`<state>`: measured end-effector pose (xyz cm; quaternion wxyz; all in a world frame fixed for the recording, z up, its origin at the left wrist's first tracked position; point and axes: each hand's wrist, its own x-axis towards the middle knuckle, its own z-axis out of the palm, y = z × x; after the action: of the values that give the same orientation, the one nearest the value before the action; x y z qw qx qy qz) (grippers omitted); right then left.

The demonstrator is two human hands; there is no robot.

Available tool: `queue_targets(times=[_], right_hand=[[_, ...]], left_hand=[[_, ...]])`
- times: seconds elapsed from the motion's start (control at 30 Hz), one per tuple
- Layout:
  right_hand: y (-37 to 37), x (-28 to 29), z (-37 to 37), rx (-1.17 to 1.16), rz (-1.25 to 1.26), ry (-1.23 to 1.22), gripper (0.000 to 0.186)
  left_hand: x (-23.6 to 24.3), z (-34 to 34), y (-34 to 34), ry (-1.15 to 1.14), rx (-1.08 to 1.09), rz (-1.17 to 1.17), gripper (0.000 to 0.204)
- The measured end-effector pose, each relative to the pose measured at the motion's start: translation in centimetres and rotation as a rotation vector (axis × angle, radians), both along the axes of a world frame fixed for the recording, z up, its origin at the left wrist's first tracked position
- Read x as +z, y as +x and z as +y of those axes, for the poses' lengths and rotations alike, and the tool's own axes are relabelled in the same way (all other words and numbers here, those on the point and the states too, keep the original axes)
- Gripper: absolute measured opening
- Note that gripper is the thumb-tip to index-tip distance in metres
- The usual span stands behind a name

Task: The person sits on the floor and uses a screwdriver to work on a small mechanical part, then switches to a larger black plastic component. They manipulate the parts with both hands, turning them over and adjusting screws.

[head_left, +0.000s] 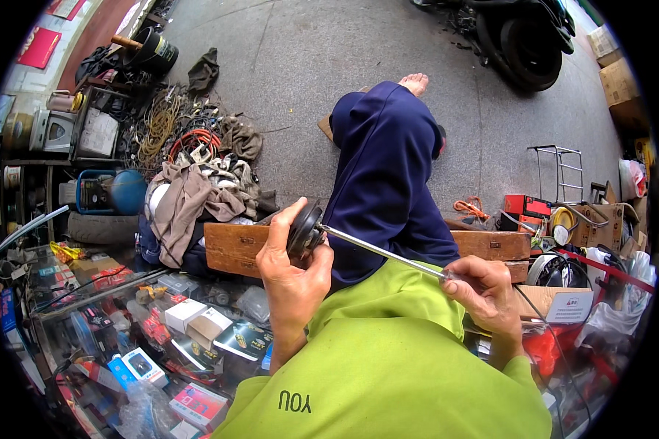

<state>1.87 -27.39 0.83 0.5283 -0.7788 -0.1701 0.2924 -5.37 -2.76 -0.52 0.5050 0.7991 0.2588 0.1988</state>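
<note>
A black, round, disc-shaped part [302, 233] is gripped in my left hand [291, 282], the thumb and fingers closed around its edge. Small metal fittings show on its right side. My right hand [485, 293] pinches the handle end of a long screwdriver [384, 254], and the fingers hide most of that handle. The metal shaft slants up to the left, and its tip meets the fittings of the black part; exactly what it touches is too small to tell. Both hands are above my lap, in front of my green shirt [388, 351] and dark blue trousers [381, 168].
Beneath me runs a wooden bench [231, 247]. Small boxes [194, 322] crowd a glass-topped case at the lower left. Cables and rags [187, 197] heap up beyond it. A black wheel [529, 58] stands at the far right, above a metal rack [570, 175] and cardboard boxes [599, 227].
</note>
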Motion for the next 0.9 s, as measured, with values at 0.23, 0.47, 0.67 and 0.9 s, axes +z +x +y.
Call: queue_targets(times=[0.23, 0.47, 0.67, 0.9], right_hand=[[0.0, 0.2, 0.9, -0.025, -0.062, 0.026, 0.022], [0.1, 0.0, 1.5, 0.047, -0.201, -0.011, 0.019], [-0.2, -0.2, 1.2, 0.021, 0.148, 0.029, 0.022], [-0.5, -0.9, 2.4, 0.011, -0.343, 0.02, 0.023]], left_hand=[[-0.1, 0.3, 0.2, 0.028, -0.003, 0.01, 0.044], [-0.1, 0.9, -0.1, 0.079, 0.015, 0.009, 0.043], [-0.2, 1.0, -0.3, 0.07, 0.014, 0.019, 0.042], [-0.8, 1.5, -0.6, 0.072, 0.021, 0.022, 0.043]])
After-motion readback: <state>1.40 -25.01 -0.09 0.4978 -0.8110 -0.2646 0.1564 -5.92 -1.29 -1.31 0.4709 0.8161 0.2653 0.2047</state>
